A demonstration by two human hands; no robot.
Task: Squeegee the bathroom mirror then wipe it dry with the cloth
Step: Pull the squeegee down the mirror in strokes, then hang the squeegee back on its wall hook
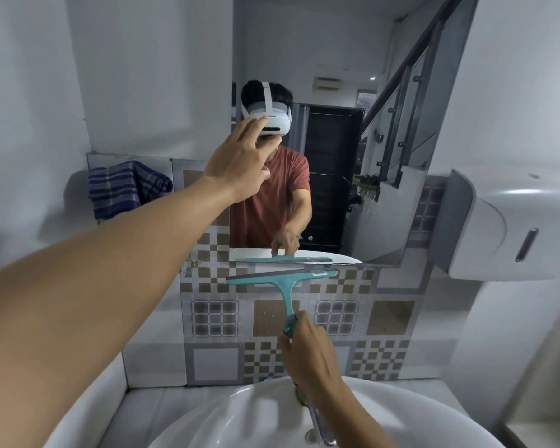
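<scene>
- The right hand is clamped on the handle of a teal squeegee, its blade on the patterned tile just below the bottom edge of the mirror.
- The left hand reaches to the glass, fingers spread, holding nothing (possibly bracing).
- A striped cloth hangs left, untouched.
- Next pass: blade flat, even pressure, overlapping strokes above the basin.

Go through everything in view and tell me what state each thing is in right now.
Squeegee: held by its handle, blade just below the mirror's bottom edge.
Right hand: shut on squeegee handle.
Left hand: open, raised at the mirror.
Cloth: draped left, untouched.
</scene>
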